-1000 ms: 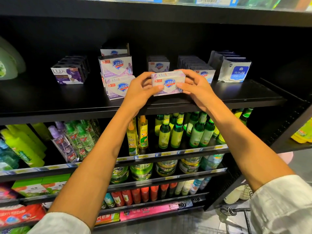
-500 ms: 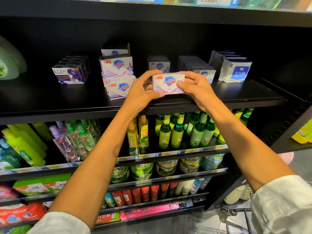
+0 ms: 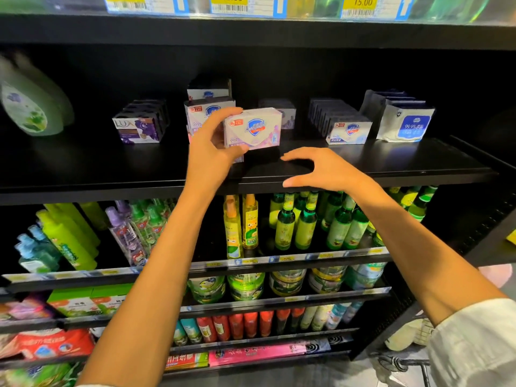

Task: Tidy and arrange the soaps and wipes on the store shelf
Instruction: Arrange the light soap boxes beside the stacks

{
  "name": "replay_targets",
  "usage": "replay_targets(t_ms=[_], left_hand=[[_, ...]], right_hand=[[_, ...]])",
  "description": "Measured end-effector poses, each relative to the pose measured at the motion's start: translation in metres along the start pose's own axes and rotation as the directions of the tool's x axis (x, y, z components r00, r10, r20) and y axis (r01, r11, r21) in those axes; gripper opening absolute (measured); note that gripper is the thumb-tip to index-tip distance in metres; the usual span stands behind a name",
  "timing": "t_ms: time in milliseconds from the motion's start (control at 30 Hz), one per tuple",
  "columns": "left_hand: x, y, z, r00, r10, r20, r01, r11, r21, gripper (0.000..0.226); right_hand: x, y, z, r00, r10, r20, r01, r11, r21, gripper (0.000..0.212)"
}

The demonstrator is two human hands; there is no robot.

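So the pink Safeguard soap box [image 3: 252, 128] is up off the shelf, pinched in the left hand [image 3: 213, 152], thumb under the bottom edge and fingers over the top-left corner. It's hanging in front of the stacked Safeguard boxes [image 3: 206, 113] and a lone box further back [image 3: 284, 113]. The right hand [image 3: 321, 170] is off it, fingers spread in a loose C, holding nothing, hovering just over the shelf's front lip.

What I'd worry about: that's a corner pinch with one hand, so the box could swing or slip out, and the stack right behind the knuckles looks easy to knock over if the hand pushes in too far.

Shelf [image 3: 391, 166] is glossy black, mostly bare at the front. Left is a row of purple Lux boxes [image 3: 138, 129], right a row of blue-white Safeguard soaps [image 3: 346, 131], then wipes packs [image 3: 405, 124]. Below are shelves of green and yellow bottles [image 3: 293, 222]; yellow price tags [image 3: 231, 4] up top.
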State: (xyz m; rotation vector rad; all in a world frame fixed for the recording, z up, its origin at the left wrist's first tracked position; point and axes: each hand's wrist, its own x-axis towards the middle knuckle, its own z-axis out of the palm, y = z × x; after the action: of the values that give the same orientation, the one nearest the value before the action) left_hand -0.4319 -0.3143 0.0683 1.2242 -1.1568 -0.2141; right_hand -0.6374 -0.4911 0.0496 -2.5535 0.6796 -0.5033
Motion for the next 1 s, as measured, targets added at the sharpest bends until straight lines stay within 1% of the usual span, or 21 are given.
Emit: replay_targets(t_ms=[100,233,333,433,567,667,867,1000], left_hand=[[0.007,0.001,-0.021,0.999,0.021,-0.032,-0.018,0.994,0.108,0.059],[0.015,-0.005,-0.041,0.996,0.038,-0.079,-0.019,0.972,0.233,0.060],[0.017,-0.011,-0.043,0.994,0.078,-0.078,-0.047,0.940,0.337,0.059],[0.018,-0.018,-0.043,0.993,0.087,-0.074,-0.050,0.913,0.405,0.059],[0.018,-0.029,-0.046,0.987,0.134,-0.083,-0.069,0.841,0.536,0.063],[0.020,-0.035,-0.046,0.983,0.156,-0.100,-0.077,0.833,0.548,0.063],[0.026,-0.038,-0.045,0.986,0.118,-0.120,-0.030,0.828,0.561,0.061],[0.025,-0.034,-0.045,0.986,0.104,-0.127,-0.013,0.820,0.572,0.065]], right_hand=[[0.001,0.001,0.002,0.999,-0.042,0.027,0.043,0.998,-0.043,0.066],[0.003,0.005,0.003,0.998,-0.061,0.019,0.062,0.996,-0.070,0.063],[0.003,0.005,0.003,0.998,-0.055,0.021,0.056,0.996,-0.065,0.064],[0.002,0.004,0.001,0.999,-0.047,0.027,0.049,0.997,-0.056,0.063],[0.002,0.004,0.002,0.999,-0.039,0.028,0.040,0.998,-0.047,0.064],[0.002,0.005,0.003,0.999,-0.034,0.025,0.035,0.998,-0.054,0.064],[0.001,0.003,0.002,0.999,-0.036,0.025,0.038,0.998,-0.051,0.064],[0.001,0.002,0.002,0.999,-0.036,0.026,0.037,0.998,-0.046,0.064]])
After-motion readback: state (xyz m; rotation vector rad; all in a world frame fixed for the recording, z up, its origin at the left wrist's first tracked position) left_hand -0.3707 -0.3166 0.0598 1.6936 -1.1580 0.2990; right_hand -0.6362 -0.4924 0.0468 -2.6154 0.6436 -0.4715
